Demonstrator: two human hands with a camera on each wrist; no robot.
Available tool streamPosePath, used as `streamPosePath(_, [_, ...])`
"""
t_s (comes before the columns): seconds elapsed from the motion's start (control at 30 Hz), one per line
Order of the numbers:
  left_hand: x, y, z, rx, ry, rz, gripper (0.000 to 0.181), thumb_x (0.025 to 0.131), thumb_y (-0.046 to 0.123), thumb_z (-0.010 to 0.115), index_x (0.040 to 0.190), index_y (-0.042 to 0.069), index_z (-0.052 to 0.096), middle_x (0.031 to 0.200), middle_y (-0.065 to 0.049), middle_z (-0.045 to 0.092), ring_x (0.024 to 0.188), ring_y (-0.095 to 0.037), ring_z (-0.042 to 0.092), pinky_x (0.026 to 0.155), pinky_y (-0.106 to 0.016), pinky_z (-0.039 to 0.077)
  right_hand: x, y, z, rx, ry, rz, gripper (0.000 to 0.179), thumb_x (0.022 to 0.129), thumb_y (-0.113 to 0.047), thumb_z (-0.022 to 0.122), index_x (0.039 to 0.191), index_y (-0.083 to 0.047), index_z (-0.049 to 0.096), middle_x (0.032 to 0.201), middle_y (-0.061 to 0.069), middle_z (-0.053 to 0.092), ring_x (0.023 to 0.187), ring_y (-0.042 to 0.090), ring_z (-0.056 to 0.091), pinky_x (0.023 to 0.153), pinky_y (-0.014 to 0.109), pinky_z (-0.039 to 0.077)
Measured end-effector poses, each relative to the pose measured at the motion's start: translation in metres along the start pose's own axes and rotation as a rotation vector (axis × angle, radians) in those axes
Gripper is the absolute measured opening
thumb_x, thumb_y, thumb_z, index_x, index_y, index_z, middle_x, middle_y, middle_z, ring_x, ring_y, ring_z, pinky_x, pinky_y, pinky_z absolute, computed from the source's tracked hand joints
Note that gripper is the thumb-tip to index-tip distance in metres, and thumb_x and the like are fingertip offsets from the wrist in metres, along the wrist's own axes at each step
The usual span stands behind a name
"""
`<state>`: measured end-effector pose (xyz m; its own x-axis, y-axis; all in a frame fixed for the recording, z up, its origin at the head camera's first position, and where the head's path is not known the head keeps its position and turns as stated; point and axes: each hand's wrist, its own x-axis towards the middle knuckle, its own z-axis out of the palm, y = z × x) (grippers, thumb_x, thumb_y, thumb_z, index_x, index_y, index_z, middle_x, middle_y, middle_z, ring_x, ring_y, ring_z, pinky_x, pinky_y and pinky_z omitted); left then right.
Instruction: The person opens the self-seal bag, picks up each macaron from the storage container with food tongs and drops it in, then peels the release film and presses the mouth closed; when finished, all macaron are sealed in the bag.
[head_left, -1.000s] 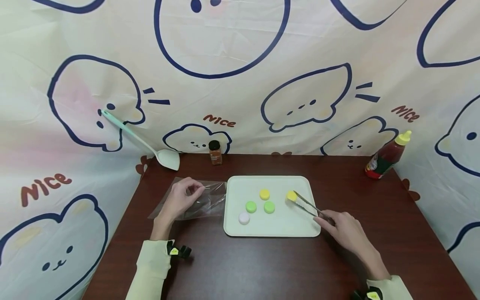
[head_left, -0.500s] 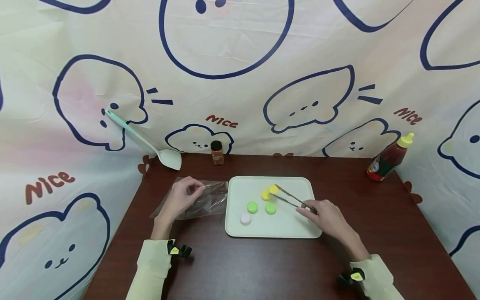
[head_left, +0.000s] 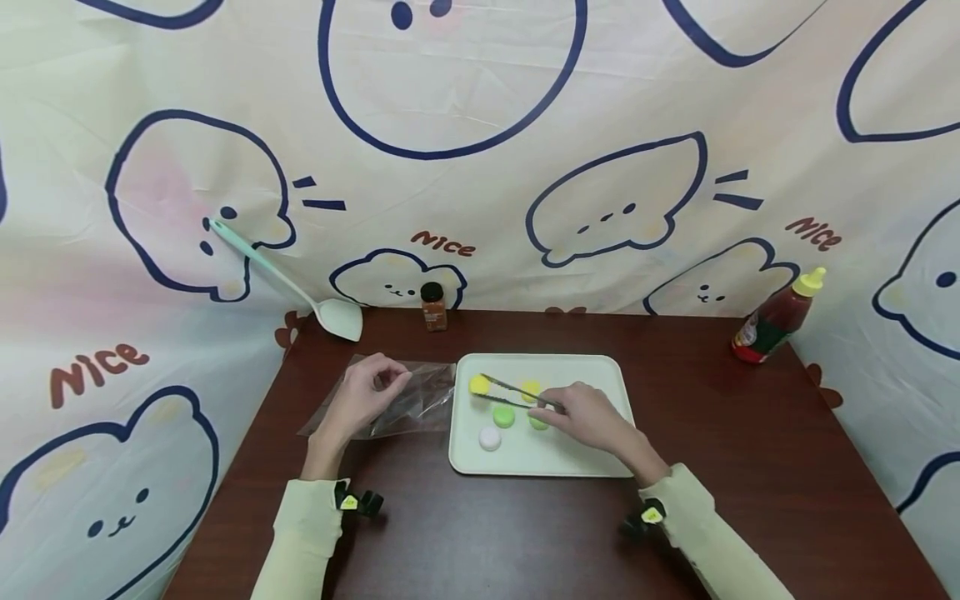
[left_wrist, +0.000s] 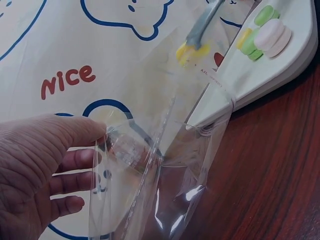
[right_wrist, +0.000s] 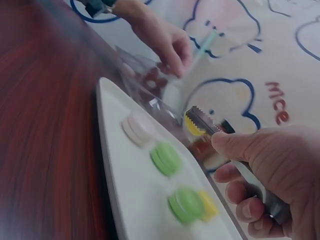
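My left hand (head_left: 367, 392) pinches the edge of a clear plastic bag (left_wrist: 175, 170), whose mouth faces the tray in the left wrist view. My right hand (head_left: 588, 417) holds metal tongs (head_left: 517, 390). Between the tong tips is a yellow macaron (head_left: 478, 384), held over the left end of the white tray (head_left: 585, 458), near the bag. On the tray lie a second yellow macaron (head_left: 531, 390), a green macaron (head_left: 503, 416), another green macaron (right_wrist: 186, 204) partly hidden by my right hand in the head view, and a pale lilac macaron (head_left: 490, 438).
A small spice jar (head_left: 433, 308) stands at the back edge of the dark wooden table (head_left: 480, 533). A white spatula (head_left: 339, 318) with a mint handle leans on the wall cloth at back left. A yellow-capped sauce bottle (head_left: 776, 321) stands at back right.
My right hand has carried the yellow macaron in the tongs leftward, from the tray's right side across to its left end. My left hand has stayed in place with the bag.
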<state>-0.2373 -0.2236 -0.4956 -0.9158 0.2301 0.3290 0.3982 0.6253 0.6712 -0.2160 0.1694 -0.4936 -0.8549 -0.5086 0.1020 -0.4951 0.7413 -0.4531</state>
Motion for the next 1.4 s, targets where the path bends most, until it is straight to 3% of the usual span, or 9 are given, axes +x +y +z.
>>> streamPosePath(0.23, [-0.001,0.002,-0.003,0.049,0.011,-0.018,0.005,0.095,0.019,0.079,0.098,0.014,0.079,0.086,0.004,0.063,0.082,-0.017,0.057,0.071,-0.029,0.051,0.043,-0.021,0.023,-0.104,-0.051,-0.157,0.032,0.101,-0.047,0.066,0.078,-0.026,0.065,0.059,-0.016,0.043,0.054,0.002,0.037,0.05,0.025,0.031])
streamPosePath(0.4, [0.0,0.005,-0.004,0.087,0.001,-0.026,0.005,0.094,0.018,0.08,0.098,0.015,0.08,0.085,0.005,0.062,0.082,-0.017,0.056,0.073,-0.033,0.053,0.072,-0.033,0.036,-0.122,-0.093,-0.208,0.034,0.103,-0.049,0.063,0.08,-0.025,0.066,0.06,-0.015,0.045,0.054,0.002,0.039,0.048,0.024,0.032])
streamPosePath(0.6, [0.001,0.005,-0.003,0.108,-0.002,-0.016,0.005,0.095,0.018,0.079,0.097,0.013,0.08,0.086,0.004,0.062,0.081,-0.017,0.057,0.072,-0.033,0.053,0.094,-0.047,0.049,-0.147,-0.081,-0.22,0.035,0.103,-0.051,0.062,0.085,-0.023,0.071,0.063,-0.014,0.054,0.055,0.005,0.045,0.05,0.025,0.037])
streamPosePath(0.83, [0.001,0.006,-0.003,0.09,0.026,0.04,0.004,0.093,0.012,0.081,0.096,0.011,0.079,0.085,0.004,0.062,0.079,-0.016,0.058,0.069,-0.032,0.053,0.112,-0.053,0.057,-0.195,-0.13,-0.187,0.041,0.102,-0.055,0.062,0.077,-0.023,0.064,0.06,-0.011,0.044,0.053,0.006,0.04,0.047,0.026,0.032])
streamPosePath(1.1, [0.0,0.005,-0.001,0.103,0.028,0.057,0.005,0.095,0.015,0.079,0.096,0.01,0.08,0.085,0.005,0.062,0.08,-0.024,0.062,0.068,-0.032,0.052,0.125,-0.063,0.063,-0.16,-0.17,-0.168,0.036,0.102,-0.054,0.062,0.091,-0.022,0.074,0.069,-0.01,0.056,0.063,0.008,0.049,0.053,0.027,0.039])
streamPosePath(1.4, [0.001,0.005,-0.001,0.111,0.026,0.057,0.005,0.093,0.012,0.081,0.097,0.014,0.079,0.087,0.003,0.064,0.082,-0.028,0.063,0.069,-0.031,0.051,0.139,-0.078,0.072,-0.209,-0.171,-0.184,0.039,0.103,-0.053,0.062,0.081,-0.021,0.069,0.065,-0.01,0.053,0.056,0.008,0.047,0.049,0.027,0.039])
